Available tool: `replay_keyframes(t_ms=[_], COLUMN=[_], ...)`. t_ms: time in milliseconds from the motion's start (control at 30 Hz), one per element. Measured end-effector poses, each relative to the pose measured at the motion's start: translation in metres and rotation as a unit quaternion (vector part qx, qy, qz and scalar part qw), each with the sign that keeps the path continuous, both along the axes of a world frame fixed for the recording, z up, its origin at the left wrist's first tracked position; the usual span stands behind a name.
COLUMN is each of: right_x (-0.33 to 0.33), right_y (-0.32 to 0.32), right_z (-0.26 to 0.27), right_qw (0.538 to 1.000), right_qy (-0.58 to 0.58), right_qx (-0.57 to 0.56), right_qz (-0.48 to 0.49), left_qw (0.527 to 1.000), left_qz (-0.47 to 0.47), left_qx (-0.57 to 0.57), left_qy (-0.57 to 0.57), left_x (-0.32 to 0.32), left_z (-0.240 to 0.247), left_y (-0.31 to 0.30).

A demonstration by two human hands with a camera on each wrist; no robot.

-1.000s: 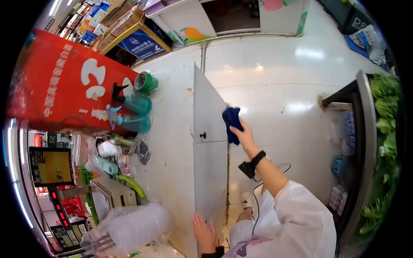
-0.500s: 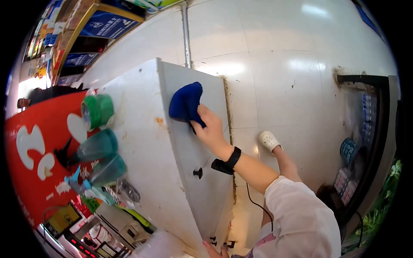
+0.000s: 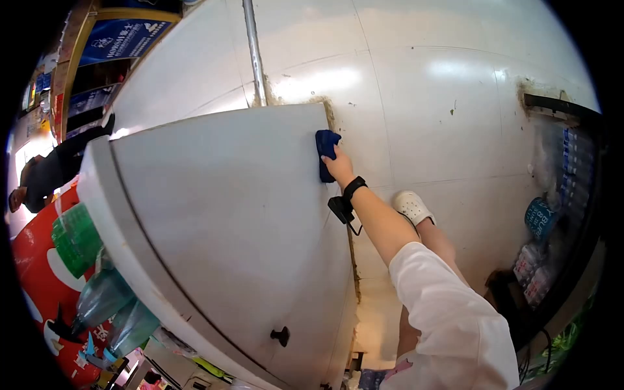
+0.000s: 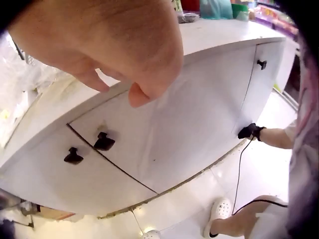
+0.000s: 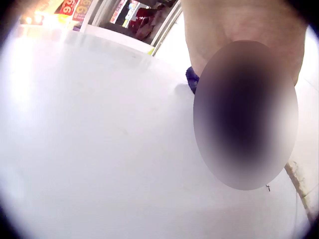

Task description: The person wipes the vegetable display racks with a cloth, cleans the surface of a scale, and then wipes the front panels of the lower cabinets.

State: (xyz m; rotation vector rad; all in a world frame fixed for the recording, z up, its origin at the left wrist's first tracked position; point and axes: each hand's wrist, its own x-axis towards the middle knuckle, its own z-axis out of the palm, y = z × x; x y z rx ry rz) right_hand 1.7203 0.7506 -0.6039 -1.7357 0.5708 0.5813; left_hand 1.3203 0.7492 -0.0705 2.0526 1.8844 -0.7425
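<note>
A dark blue cloth [image 3: 325,146] is gripped in my right hand [image 3: 339,168], low on the white cabinet [image 3: 221,195] front by its bottom edge near the floor. In the right wrist view a bit of the cloth [image 5: 191,81] shows beside the hand, and a blurred patch covers the rest. My left hand [image 4: 124,45] is over the front edge of the cabinet top in the left wrist view, its fingers loosely bent with nothing seen in them. Below it, black knobs [image 4: 103,141] stick out from the cabinet doors.
Green-tinted spray bottles [image 3: 104,296] and a green container [image 3: 77,240] stand on the cabinet top. A metal pipe [image 3: 255,52] runs along the floor to the cabinet corner. A dark-framed rack [image 3: 565,195] stands at the right. A person in dark clothes [image 3: 49,169] is far left.
My right hand has swept the cloth across the cabinet front, from its upper part down to the bottom edge. The head view has come closer to the cabinet, and the left hand has left it.
</note>
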Motion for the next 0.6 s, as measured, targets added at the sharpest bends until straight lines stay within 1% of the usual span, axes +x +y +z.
replay_keyframes(t_ms=[33, 67, 100, 133, 267, 367, 400, 467, 500, 567, 600], right_x=[-0.012, -0.025, -0.033, -0.042, -0.044, -0.031, -0.026, -0.005, 0.006, 0.027, 0.035], right_y=[-0.003, -0.001, 0.001, 0.000, -0.011, -0.017, -0.015, -0.021, -0.023, -0.025, -0.027], right_z=[-0.004, -0.006, 0.001, 0.011, 0.104, 0.182, 0.198, 0.241, 0.262, 0.290, 0.306], right_qw=[1.000, 1.000, 1.000, 1.000, 0.997, 0.977, 0.966, 0.957, 0.950, 0.927, 0.910], right_qy=[0.015, 0.003, 0.001, 0.000, -0.042, -0.082, -0.148, -0.213, -0.244, -0.335, -0.382], right_qx=[0.022, 0.022, -0.008, 0.002, 0.064, 0.194, 0.204, 0.197, 0.196, 0.167, 0.153], right_qz=[0.005, -0.010, -0.005, -0.004, -0.020, -0.043, -0.051, -0.015, 0.002, 0.035, 0.053], left_qw=[1.000, 1.000, 1.000, 1.000, 0.998, 0.994, 0.992, 0.986, 0.979, 0.949, 0.929], left_qz=[0.002, 0.007, 0.010, 0.014, 0.031, 0.040, 0.027, 0.011, -0.050, -0.168, -0.210], left_qx=[0.005, 0.009, 0.013, 0.017, 0.033, 0.058, 0.075, 0.113, 0.157, 0.250, 0.291], left_qy=[0.001, -0.001, -0.003, -0.008, -0.038, -0.081, -0.098, -0.124, -0.118, -0.094, -0.089], left_x=[0.000, 0.001, 0.002, 0.001, -0.014, -0.033, -0.040, -0.051, -0.037, -0.017, -0.033], left_z=[0.000, -0.001, -0.001, -0.001, 0.002, 0.004, 0.006, 0.007, 0.006, 0.002, -0.004], left_y=[-0.002, -0.003, -0.004, -0.006, -0.016, -0.023, -0.024, -0.030, -0.034, -0.040, -0.039])
